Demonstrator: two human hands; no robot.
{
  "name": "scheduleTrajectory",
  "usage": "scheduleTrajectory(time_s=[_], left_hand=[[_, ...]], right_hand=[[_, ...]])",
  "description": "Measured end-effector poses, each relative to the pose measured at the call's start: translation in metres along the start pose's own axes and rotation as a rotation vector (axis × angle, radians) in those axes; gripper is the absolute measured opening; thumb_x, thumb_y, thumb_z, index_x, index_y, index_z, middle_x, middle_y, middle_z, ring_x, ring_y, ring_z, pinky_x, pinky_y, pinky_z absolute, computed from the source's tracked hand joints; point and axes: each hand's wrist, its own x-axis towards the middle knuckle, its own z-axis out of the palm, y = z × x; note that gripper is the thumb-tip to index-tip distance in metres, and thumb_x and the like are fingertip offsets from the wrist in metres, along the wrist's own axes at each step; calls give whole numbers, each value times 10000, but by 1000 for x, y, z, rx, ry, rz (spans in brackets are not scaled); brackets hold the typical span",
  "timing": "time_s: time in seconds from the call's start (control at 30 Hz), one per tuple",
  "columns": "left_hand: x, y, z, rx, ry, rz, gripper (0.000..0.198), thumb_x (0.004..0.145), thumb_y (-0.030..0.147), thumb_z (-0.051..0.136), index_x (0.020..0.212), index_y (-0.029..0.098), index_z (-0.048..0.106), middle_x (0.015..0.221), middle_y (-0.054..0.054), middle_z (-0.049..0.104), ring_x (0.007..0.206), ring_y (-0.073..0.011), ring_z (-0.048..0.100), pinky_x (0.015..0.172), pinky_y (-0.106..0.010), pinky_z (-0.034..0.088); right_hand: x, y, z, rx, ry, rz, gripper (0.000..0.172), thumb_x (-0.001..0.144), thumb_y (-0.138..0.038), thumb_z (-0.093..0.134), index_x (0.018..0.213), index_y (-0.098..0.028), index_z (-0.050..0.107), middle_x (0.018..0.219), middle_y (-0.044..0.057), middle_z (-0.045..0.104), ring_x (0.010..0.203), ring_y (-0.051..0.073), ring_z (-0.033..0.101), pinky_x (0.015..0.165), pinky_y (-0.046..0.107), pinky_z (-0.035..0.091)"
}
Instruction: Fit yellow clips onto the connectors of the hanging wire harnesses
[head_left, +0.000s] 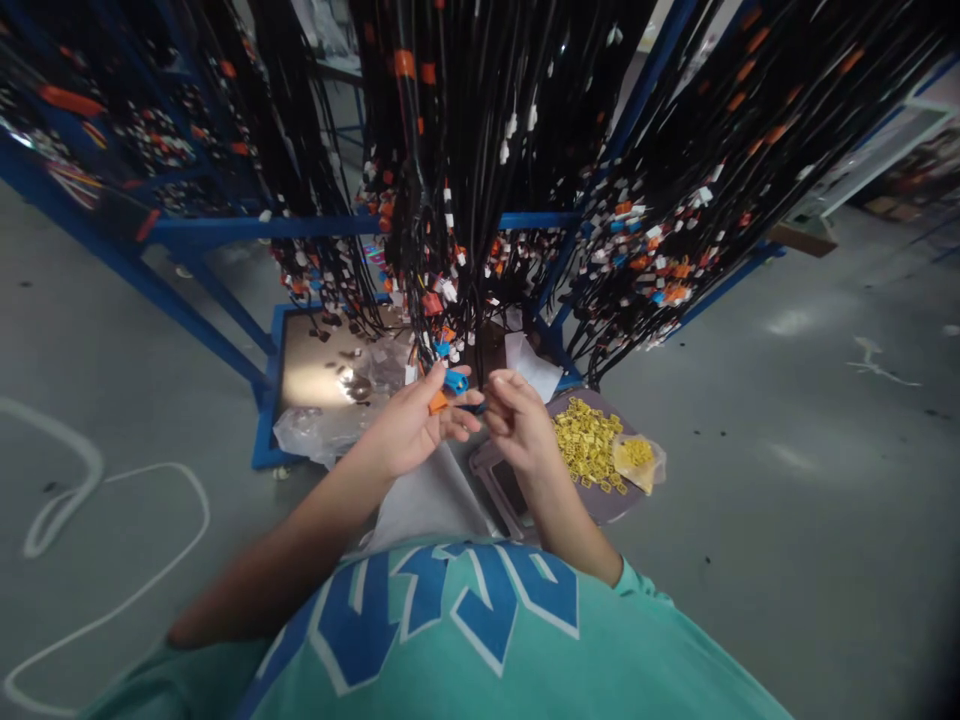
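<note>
My left hand (411,428) is closed around the connector end of a wire harness, thumb on top and the other fingers partly spread below. A blue connector (455,381) sticks out past its thumb, and an orange connector (438,402) shows between the fingers. Just to the right, my right hand (522,418) has its thumb and fingertips pinched together; whatever lies between them is too small or hidden to name. Black harness cables (431,180) hang down in front of both hands, ending in white, orange, red and blue connectors.
A blue rack frame (300,229) carries more hanging harnesses on both sides. By my right forearm, a greyish tray (611,508) holds several loose yellow plastic pieces (585,440) and a small clear bag (649,470). Crumpled clear plastic (315,432) lies on the rack's base at left.
</note>
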Motion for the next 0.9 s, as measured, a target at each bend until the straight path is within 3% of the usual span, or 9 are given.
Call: scheduleTrajectory(time_s=[0.13,0.27,0.4,0.53,0.63,0.77,0.9], left_hand=[[3,8,-11,235,138,8,350,879,465,487,1015,143,483,564,-34,657,329,-157,572,302,-212,394],[4,15,-19,417,235,74,312,848,478,535,903,176,476,481,-5,619,255,-121,492,267,-180,273],[5,24,-28,669,311,166,255,838,416,578,764,199,468,403,16,574,224,-108,449,274,-183,207],[3,34,-36,963,387,238,288,823,283,612,582,176,495,347,25,519,221,-73,404,309,-178,239],[0,39,-34,784,321,256,325,851,346,564,583,164,537,381,19,516,239,-63,384,300,-175,226],[-2,41,-25,302,73,200,452,848,523,500,584,157,516,411,37,441,264,-28,300,297,-140,174],[1,41,-22,82,-94,125,472,846,559,471,624,146,532,453,41,428,295,-21,279,311,-127,204]], right_hand=[[17,14,-39,115,174,114,199,631,-5,625,731,-168,571,585,-61,523,493,27,509,454,93,461],[18,32,-67,68,176,192,289,627,108,559,730,-159,595,650,-29,595,607,31,620,620,85,541],[12,40,-76,71,181,243,270,708,99,535,770,-146,631,762,22,673,755,67,693,719,113,569],[8,44,-78,97,173,309,226,748,83,555,794,-120,643,779,59,712,768,93,712,726,118,571],[7,44,-77,110,149,329,185,731,63,616,793,-109,644,735,56,717,711,99,714,668,105,572],[5,36,-67,119,141,347,165,736,0,662,838,-128,642,657,8,708,574,86,690,535,111,567],[3,22,-50,128,63,337,165,725,-80,719,839,-154,625,625,-30,696,501,62,655,470,99,541]])
